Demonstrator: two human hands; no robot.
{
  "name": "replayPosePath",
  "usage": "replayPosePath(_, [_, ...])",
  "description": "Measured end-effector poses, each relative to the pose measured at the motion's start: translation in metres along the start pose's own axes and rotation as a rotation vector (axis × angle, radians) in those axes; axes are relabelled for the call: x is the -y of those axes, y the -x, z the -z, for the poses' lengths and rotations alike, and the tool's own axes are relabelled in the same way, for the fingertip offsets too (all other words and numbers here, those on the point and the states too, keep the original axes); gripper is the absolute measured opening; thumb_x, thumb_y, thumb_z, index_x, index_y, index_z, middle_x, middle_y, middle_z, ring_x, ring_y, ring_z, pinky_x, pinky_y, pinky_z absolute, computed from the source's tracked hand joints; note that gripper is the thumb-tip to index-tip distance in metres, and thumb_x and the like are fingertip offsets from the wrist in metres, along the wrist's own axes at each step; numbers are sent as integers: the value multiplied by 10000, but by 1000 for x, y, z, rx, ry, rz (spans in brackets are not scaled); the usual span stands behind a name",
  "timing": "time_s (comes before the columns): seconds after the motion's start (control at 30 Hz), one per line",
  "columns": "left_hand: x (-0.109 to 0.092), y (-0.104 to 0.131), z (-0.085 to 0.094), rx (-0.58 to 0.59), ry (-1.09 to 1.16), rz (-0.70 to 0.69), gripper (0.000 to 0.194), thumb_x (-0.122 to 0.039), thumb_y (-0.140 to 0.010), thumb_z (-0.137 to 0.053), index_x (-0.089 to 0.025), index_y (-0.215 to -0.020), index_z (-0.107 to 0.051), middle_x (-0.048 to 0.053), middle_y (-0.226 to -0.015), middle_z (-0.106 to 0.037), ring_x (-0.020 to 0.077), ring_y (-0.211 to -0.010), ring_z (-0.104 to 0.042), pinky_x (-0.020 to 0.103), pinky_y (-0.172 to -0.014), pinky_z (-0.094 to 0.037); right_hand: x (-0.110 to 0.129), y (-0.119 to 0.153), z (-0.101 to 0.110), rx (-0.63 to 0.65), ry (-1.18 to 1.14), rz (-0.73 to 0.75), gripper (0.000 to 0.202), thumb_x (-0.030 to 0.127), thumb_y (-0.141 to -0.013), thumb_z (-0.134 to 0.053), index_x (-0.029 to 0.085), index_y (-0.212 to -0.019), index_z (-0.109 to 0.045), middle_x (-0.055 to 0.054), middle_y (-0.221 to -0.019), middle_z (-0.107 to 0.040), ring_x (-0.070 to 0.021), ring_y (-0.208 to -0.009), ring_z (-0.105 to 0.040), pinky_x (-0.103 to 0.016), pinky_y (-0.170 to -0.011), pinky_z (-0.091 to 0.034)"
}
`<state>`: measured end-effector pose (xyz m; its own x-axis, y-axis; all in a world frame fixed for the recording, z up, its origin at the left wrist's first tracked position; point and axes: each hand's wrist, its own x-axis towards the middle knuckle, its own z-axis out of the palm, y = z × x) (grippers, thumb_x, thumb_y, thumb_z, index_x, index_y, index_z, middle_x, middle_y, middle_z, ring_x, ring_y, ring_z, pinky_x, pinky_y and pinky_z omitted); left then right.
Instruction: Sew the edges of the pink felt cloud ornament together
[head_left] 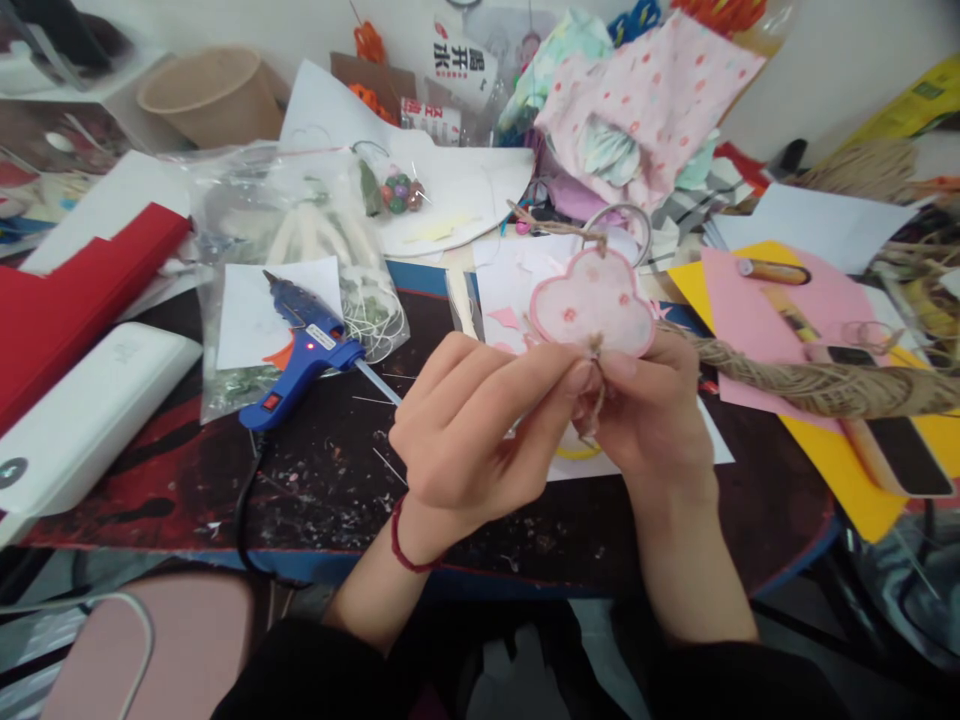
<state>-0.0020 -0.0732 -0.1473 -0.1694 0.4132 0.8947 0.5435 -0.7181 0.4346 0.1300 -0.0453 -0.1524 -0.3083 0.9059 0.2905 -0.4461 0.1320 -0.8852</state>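
A pink-edged, cloud-shaped fabric piece with small red dots is held up over the table. Brown twine is knotted at its lower edge and hangs down; another twine end shows at its top. My left hand pinches the twine just below the knot between thumb and fingertips. Beside it, my right hand grips the cloud's lower right edge, thumb near the knot. Both hands almost touch. What lies behind the fingers is partly hidden.
A blue glue gun lies on white paper at the left, its cord running off the table edge. Further left are a white power bank and red felt. Thick braided twine and pink paper lie at the right.
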Motion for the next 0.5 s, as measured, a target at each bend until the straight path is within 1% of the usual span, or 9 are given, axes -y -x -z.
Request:
replayPosePath(0.07, [0, 0, 0, -21, 7, 5, 85, -142, -928, -643, -212, -941, -689, -5, -690, -692, 129, -544, -530, 337, -520, -428, 1, 0, 1, 2, -20, -36, 161, 268, -863, -717, 244, -709, -757, 22, -588, -696, -100, -432, -597, -205, -340, -427])
replayPosePath(0.17, [0, 1, -1, -29, 2, -15, 77, -131, -914, -657, -197, -935, -691, 2, -692, -696, 126, -535, -523, 340, -508, -415, 2, 0, 1, 2, -71, -83, 165, 277, -856, -710, 247, -706, -772, 26, -569, -687, -98, -438, -603, -190, -354, -440])
replayPosePath(0.33, [2, 1, -1, 0, -38, -73, 121, -76, -869, -691, -177, -936, -691, 1, -722, -723, 122, -529, -559, 347, -514, -434, 2, 1, 2, 20, -153, -108, 183, 248, -861, -671, 227, -721, -788, 25, -566, -682, -88, -442, -609, -171, -386, -466])
replayPosePath(0.5, [1, 0, -1, -9, -58, -75, 124, -77, -885, -665, -193, -928, -682, -22, -717, -726, 108, -513, -556, 329, -501, -440, 2, 1, 4, 20, -156, -161, 143, 277, -843, -721, 249, -721, -791, 22, -616, -710, -94, -451, -616, -181, -382, -469])
